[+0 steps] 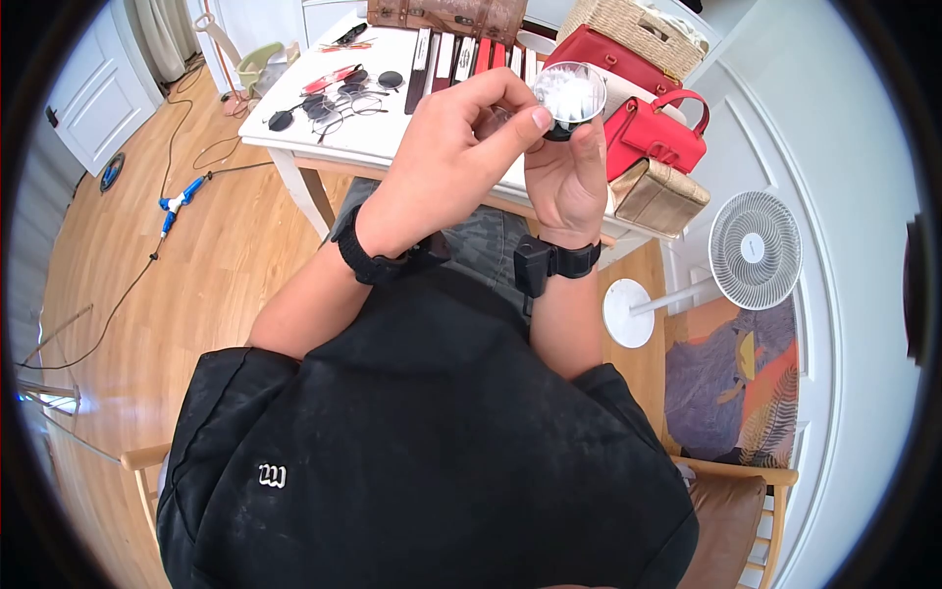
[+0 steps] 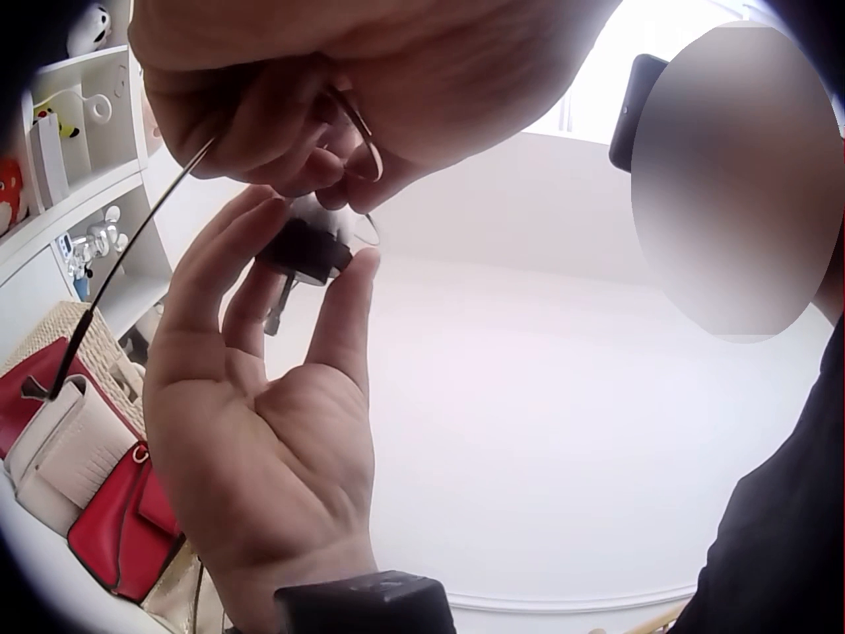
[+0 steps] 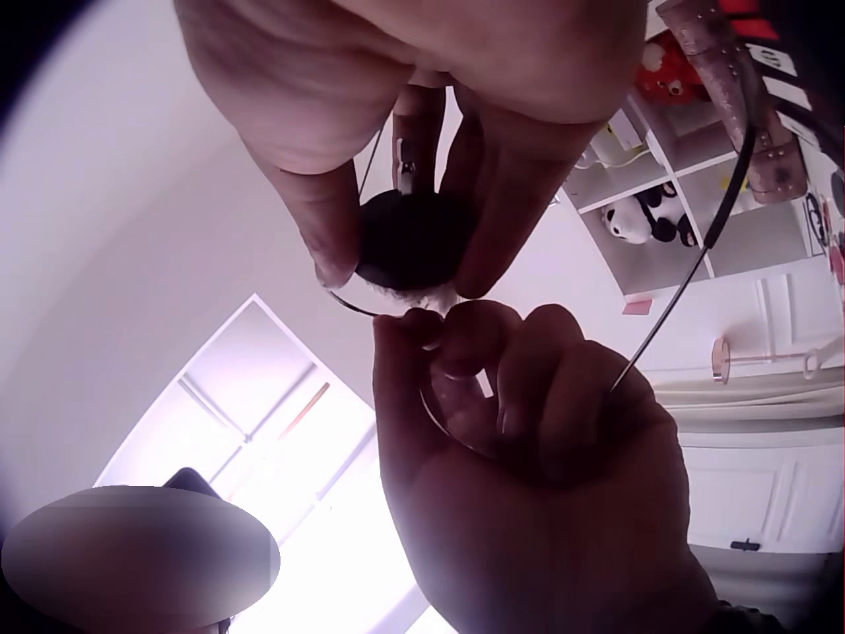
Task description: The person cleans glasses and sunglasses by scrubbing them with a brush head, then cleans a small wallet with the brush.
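Thin wire-framed glasses (image 2: 130, 245) are pinched in the left hand (image 1: 439, 152), with one dark-tipped temple sticking out. Between its thumb and fingers, the right hand (image 1: 567, 191) grips a round black object (image 3: 417, 238) with white, fluffy-looking material on it and a small metal clip hanging from it. In the head view a clear, shiny round surface (image 1: 572, 93) faces up above the right fingertips; whether it is a lens cannot be told. Both hands meet closely, the left (image 3: 541, 462) beside the right (image 2: 264, 423); their fingers partly hide the frame and fluffy part.
On the white table (image 1: 280, 128) lie several glasses (image 1: 339, 106), slim boxes (image 1: 444, 61) and a brown case (image 1: 451, 15). Red handbags (image 1: 655, 137), a gold pouch (image 1: 659, 196) and a woven basket (image 1: 628, 39) stand right. A white fan (image 1: 754, 248) stands beside the table.
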### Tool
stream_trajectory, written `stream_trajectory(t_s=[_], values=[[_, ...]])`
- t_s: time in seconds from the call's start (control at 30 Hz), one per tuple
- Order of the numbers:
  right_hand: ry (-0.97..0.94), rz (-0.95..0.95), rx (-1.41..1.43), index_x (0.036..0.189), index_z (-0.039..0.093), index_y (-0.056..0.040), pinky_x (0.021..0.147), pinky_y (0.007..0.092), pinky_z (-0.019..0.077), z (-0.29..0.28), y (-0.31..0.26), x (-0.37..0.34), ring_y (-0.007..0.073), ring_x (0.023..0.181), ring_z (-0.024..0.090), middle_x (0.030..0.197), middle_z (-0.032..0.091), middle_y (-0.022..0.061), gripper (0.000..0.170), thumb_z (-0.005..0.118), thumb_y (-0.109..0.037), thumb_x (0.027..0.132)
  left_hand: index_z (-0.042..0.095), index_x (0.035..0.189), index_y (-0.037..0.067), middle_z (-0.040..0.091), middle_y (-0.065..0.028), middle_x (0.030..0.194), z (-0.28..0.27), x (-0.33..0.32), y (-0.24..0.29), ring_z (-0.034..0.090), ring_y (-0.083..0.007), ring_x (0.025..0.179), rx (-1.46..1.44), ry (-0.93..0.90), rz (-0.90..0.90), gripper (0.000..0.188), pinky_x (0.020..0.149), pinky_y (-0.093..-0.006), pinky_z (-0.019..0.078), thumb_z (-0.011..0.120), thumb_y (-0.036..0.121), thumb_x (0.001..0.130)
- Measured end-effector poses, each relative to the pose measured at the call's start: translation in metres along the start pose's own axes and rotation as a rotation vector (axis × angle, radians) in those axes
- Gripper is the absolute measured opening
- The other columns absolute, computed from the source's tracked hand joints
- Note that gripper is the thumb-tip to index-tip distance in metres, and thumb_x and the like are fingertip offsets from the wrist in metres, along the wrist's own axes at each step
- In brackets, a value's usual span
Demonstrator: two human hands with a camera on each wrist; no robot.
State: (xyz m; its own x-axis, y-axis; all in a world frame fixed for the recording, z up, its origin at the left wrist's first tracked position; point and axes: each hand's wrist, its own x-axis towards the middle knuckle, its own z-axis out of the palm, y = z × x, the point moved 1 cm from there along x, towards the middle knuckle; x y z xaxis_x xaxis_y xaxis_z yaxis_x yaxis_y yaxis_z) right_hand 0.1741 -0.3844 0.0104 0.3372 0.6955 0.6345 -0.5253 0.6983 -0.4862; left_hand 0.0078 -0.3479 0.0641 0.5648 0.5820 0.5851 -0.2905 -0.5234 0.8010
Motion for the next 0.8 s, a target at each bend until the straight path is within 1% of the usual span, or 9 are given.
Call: stream_trajectory(t_s=[0.2, 0.27, 0.33, 0.4, 0.47, 0.53, 0.6, 0.67, 0.8], values=[[-0.095, -0.002, 0.199, 0.142, 0.054, -0.0025, 0.103, 0.0421, 0.0573, -0.007, -0.004, 0.002, 0.0278, 0.122, 0.067, 0.134, 0.067, 0.0151, 0.062, 0.079, -0.033, 0.095, 0.066, 0.099, 0.002, 0.064, 0.0039, 0.087, 0.002, 0.001, -0.006, 0.052, -0.0004, 0.078, -0.067, -0.013, 0.013, 0.019, 0.067, -0.0195, 0.0392, 0.070, 0.020, 0.103], [-0.064, 0.015, 0.245, 0.143, 0.053, -0.0007, 0.104, 0.0408, 0.0574, -0.006, 0.000, 0.001, 0.0279, 0.122, 0.067, 0.133, 0.067, 0.0151, 0.064, 0.078, -0.034, 0.095, 0.064, 0.096, 0.003, 0.062, 0.0048, 0.086, 0.002, -0.001, 0.000, 0.051, -0.0003, 0.079, -0.063, -0.053, -0.080, 0.020, 0.069, -0.0196, 0.0392, 0.070, 0.020, 0.103], [-0.060, 0.015, 0.160, 0.143, 0.053, -0.0009, 0.104, 0.0423, 0.0574, -0.004, 0.001, 0.002, 0.0285, 0.121, 0.068, 0.133, 0.067, 0.0155, 0.063, 0.079, -0.032, 0.095, 0.063, 0.094, 0.004, 0.060, 0.0057, 0.085, 0.000, 0.000, -0.002, 0.049, -0.0002, 0.079, -0.098, -0.058, -0.075, 0.020, 0.069, -0.0199, 0.0383, 0.070, 0.020, 0.103], [-0.058, 0.026, -0.016, 0.147, 0.052, -0.0054, 0.111, 0.0429, 0.0516, -0.011, -0.001, 0.000, 0.0253, 0.127, 0.064, 0.139, 0.065, 0.0102, 0.067, 0.078, -0.040, 0.095, 0.062, 0.092, 0.004, 0.058, 0.0066, 0.084, -0.001, 0.003, -0.008, 0.047, -0.0002, 0.079, -0.132, -0.061, -0.069, 0.021, 0.069, -0.0202, 0.0374, 0.070, 0.020, 0.103], [-0.183, -0.065, -0.143, 0.147, 0.052, -0.0045, 0.110, 0.0423, 0.0520, -0.006, -0.008, 0.000, 0.0261, 0.127, 0.063, 0.139, 0.065, 0.0118, 0.067, 0.078, -0.038, 0.095, 0.061, 0.091, 0.003, 0.049, 0.0072, 0.071, -0.001, 0.006, -0.014, 0.039, -0.0022, 0.065, -0.165, -0.022, 0.038, 0.023, 0.057, -0.0233, 0.0335, 0.069, 0.021, 0.102], [-0.189, -0.061, -0.081, 0.146, 0.052, -0.0037, 0.109, 0.0420, 0.0525, -0.013, -0.008, 0.004, 0.0273, 0.126, 0.064, 0.139, 0.065, 0.0139, 0.067, 0.078, -0.040, 0.095, 0.062, 0.091, 0.003, 0.049, 0.0073, 0.072, 0.001, 0.006, -0.013, 0.040, -0.0018, 0.066, -0.176, -0.036, 0.032, 0.023, 0.057, -0.0230, 0.0339, 0.069, 0.021, 0.103], [-0.139, 0.021, 0.204, 0.145, 0.054, -0.0033, 0.109, 0.0421, 0.0524, -0.017, -0.004, 0.005, 0.0274, 0.126, 0.064, 0.138, 0.065, 0.0140, 0.068, 0.078, -0.043, 0.095, 0.062, 0.091, 0.003, 0.050, 0.0075, 0.073, 0.001, 0.004, -0.011, 0.040, -0.0014, 0.068, -0.188, -0.053, 0.027, 0.023, 0.058, -0.0227, 0.0342, 0.069, 0.022, 0.103], [-0.097, 0.027, 0.170, 0.144, 0.055, -0.0040, 0.108, 0.0417, 0.0528, -0.006, 0.003, 0.002, 0.0263, 0.125, 0.064, 0.136, 0.066, 0.0130, 0.068, 0.077, -0.045, 0.094, 0.060, 0.091, 0.006, 0.060, 0.0059, 0.084, 0.000, 0.002, -0.007, 0.043, -0.0010, 0.076, -0.223, -0.094, -0.039, 0.020, 0.066, -0.0217, 0.0355, 0.069, 0.019, 0.104], [-0.074, 0.023, 0.179, 0.140, 0.055, -0.0006, 0.102, 0.0390, 0.0582, 0.001, 0.009, -0.001, 0.0251, 0.117, 0.069, 0.132, 0.068, 0.0135, 0.063, 0.076, -0.042, 0.096, 0.061, 0.090, 0.006, 0.062, 0.0052, 0.086, 0.001, 0.003, -0.007, 0.042, -0.0007, 0.075, -0.269, -0.086, 0.016, 0.020, 0.065, -0.0214, 0.0345, 0.069, 0.019, 0.104]])
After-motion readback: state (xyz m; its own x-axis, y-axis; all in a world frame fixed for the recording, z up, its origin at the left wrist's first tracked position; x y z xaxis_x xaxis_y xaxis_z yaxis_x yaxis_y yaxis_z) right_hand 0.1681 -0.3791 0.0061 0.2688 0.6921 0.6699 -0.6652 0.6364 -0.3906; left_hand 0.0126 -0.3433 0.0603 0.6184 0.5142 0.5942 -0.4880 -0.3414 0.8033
